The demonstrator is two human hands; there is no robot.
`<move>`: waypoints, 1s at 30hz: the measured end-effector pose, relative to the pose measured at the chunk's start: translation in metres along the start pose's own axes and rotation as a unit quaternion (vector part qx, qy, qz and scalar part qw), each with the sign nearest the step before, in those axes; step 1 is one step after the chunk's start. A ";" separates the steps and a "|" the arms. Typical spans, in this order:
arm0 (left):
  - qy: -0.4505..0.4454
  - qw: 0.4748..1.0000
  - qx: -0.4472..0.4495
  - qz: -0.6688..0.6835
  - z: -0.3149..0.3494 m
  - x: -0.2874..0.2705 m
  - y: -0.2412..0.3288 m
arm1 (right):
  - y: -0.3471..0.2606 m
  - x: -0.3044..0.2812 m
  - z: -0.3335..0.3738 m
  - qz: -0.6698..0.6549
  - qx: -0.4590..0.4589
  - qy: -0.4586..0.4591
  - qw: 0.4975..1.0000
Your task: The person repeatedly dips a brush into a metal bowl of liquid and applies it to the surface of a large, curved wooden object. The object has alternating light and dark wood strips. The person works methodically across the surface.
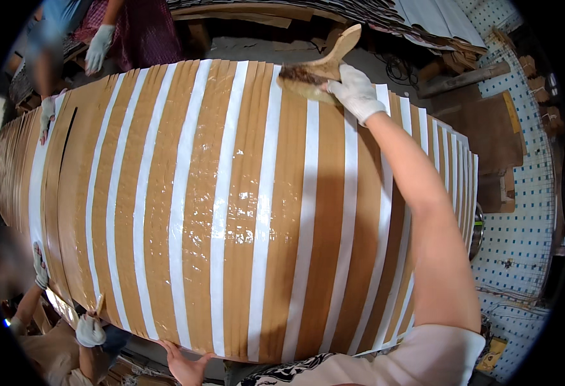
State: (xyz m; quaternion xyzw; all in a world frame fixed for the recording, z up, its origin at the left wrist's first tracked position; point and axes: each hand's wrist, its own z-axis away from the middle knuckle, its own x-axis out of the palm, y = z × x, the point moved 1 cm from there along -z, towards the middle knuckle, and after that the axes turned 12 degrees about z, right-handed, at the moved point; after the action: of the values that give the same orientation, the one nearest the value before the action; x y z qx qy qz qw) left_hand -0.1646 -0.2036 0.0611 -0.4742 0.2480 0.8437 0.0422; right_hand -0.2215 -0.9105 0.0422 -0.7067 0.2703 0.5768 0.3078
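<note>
My right hand (354, 93) grips the brush (322, 66); my left hand (186, 367), spread and unladen, edges the sheets (328, 212). Sweeping evenly, lightly, should serve.

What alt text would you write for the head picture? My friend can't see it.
The person's gloved right hand holds a wooden-handled brush at the far edge of alternating brown strips and white strips. The bare left hand is at the near edge, and co-workers' gloved hands are at the left.

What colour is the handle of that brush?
Light tan: the handle shows best in the head view.
</note>
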 end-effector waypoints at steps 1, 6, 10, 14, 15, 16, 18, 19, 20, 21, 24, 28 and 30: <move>0.031 0.997 0.061 0.033 0.002 0.008 -0.024 | -0.011 0.005 -0.007 0.012 -0.001 0.023 1.000; 0.030 0.999 -0.037 -0.010 0.004 0.022 -0.049 | -0.035 -0.029 -0.034 0.011 0.058 0.133 0.989; 0.027 0.996 -0.075 0.032 0.005 0.010 -0.035 | -0.090 -0.034 -0.029 -0.152 -0.056 -0.009 0.987; 0.036 0.999 -0.018 0.011 0.001 0.020 -0.050 | -0.111 0.028 -0.033 -0.002 0.005 0.015 1.000; 0.039 0.999 -0.019 0.024 0.003 0.020 -0.052 | -0.121 0.028 -0.040 0.009 -0.005 0.038 0.999; 0.041 0.998 -0.020 0.036 0.003 0.020 -0.051 | -0.130 0.026 -0.049 0.020 -0.015 0.063 0.998; 0.044 0.998 -0.002 0.043 0.004 0.019 -0.052 | -0.142 0.011 -0.065 0.037 -0.017 0.071 0.997; 0.049 0.998 0.011 0.039 0.006 0.018 -0.052 | -0.147 0.000 -0.066 0.029 -0.020 0.086 0.996; 0.058 0.998 0.021 0.035 0.006 0.019 -0.053 | -0.152 -0.005 -0.071 0.016 -0.027 0.101 0.994; 0.052 0.997 0.016 0.045 0.006 0.021 -0.054 | -0.148 -0.008 -0.070 -0.039 -0.070 0.094 0.992; 0.050 0.997 -0.029 0.047 0.004 0.018 -0.045 | -0.157 0.020 -0.059 -0.150 -0.170 -0.020 0.974; 0.044 0.996 -0.017 0.069 0.008 0.023 -0.058 | -0.172 0.025 -0.065 0.068 -0.033 0.085 0.994; 0.078 0.996 0.025 0.048 0.010 0.025 -0.061 | -0.193 0.009 -0.067 0.105 -0.062 0.128 0.984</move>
State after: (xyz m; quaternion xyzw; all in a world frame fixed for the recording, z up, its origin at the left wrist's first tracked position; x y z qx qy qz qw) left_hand -0.1680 -0.1499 0.0217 -0.5248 0.2937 0.7989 -0.0057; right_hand -0.0338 -0.8327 0.0672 -0.7597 0.3441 0.5268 0.1639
